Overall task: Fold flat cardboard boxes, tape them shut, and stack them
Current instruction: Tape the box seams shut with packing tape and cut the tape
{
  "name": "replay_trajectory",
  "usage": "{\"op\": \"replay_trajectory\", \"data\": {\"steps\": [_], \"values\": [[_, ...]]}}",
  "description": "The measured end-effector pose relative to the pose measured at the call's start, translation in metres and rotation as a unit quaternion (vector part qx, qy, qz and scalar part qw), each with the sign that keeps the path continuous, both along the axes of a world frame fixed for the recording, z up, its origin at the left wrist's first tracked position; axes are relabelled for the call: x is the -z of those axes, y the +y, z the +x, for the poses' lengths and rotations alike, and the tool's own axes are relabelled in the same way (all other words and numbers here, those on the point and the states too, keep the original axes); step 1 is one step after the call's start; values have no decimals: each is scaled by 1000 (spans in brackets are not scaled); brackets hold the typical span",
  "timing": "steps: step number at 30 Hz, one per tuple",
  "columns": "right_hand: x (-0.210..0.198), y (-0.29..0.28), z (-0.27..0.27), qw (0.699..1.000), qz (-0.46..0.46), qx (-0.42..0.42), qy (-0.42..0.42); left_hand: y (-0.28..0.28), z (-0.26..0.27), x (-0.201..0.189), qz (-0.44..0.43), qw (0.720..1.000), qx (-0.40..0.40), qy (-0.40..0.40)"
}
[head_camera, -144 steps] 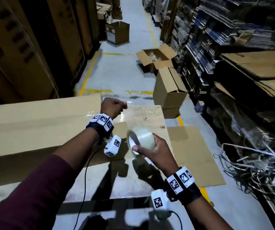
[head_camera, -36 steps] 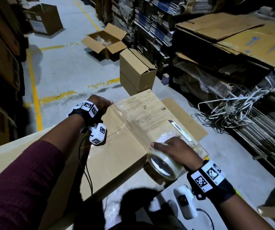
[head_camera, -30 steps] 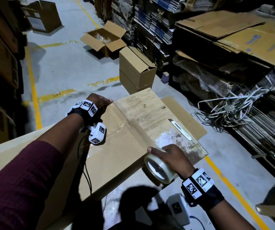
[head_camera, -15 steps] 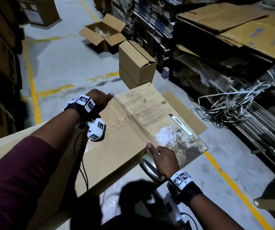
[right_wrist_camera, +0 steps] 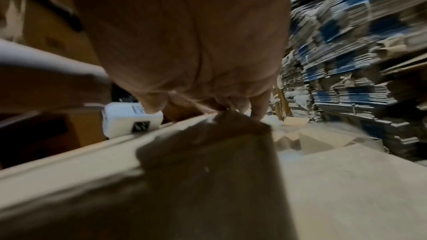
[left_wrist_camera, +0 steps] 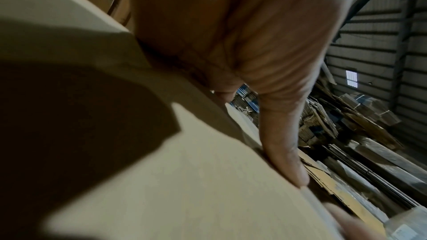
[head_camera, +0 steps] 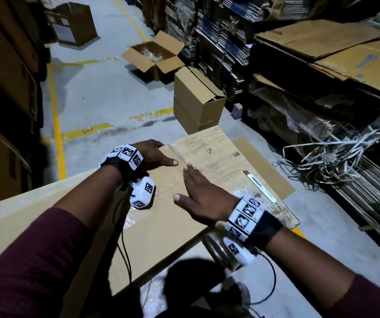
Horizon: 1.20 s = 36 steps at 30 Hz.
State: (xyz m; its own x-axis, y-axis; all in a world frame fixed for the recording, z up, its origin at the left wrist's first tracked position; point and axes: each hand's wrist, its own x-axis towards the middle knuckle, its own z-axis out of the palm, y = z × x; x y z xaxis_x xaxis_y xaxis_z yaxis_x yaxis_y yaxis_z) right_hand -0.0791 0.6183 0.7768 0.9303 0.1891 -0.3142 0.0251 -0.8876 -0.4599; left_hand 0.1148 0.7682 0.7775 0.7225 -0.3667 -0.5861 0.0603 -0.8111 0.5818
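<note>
A large flat cardboard box [head_camera: 161,237] lies across the table [head_camera: 218,152]. A strip of clear tape [head_camera: 175,180] runs over it from the far edge to the near edge. My left hand [head_camera: 154,154] rests at the far edge, thumb [left_wrist_camera: 284,152] straight on the cardboard. My right hand [head_camera: 198,196] lies flat on the tape, fingers straight. The tape roll [head_camera: 216,249] hangs at the box's near edge, partly hidden under my right wrist. The right wrist view is blurred and shows the palm [right_wrist_camera: 184,43] above the cardboard [right_wrist_camera: 323,189].
A utility knife [head_camera: 260,187] lies on the table to the right of my right hand. On the floor beyond stand two stacked closed boxes [head_camera: 195,99] and an open box [head_camera: 154,56]. Tangled strapping [head_camera: 333,157] and stacks of flat cardboard [head_camera: 321,42] fill the right side.
My right hand drew the roll across the box to its near edge, let go of it and now presses flat on the tape. My left hand stayed at the far edge.
</note>
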Motion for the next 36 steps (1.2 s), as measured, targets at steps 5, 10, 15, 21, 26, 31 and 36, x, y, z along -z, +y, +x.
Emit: {"op": "replay_trajectory", "data": {"steps": [5, 10, 15, 21, 26, 31, 36], "values": [[4, 5, 35, 997, 13, 10, 76, 0, 4, 19, -70, 995, -61, 27], [2, 9, 76, 993, 24, 88, 69, -1, -2, 23, -79, 987, -128, -57], [11, 3, 75, 997, 43, 57, 33, -2, 1, 28, -77, 981, -166, -65], [-16, -25, 94, 994, -44, -56, 82, -3, 3, 30, -88, 980, -174, -43], [-26, -4, 123, 999, -46, 13, -2, -4, -1, 19, -143, 979, -140, -30], [-29, 2, 130, 996, -67, -17, 52, -4, 4, 23, -136, 984, -114, -22], [-30, -3, 127, 988, -99, -22, 119, -11, 1, 6, -114, 992, -38, -27]]}}
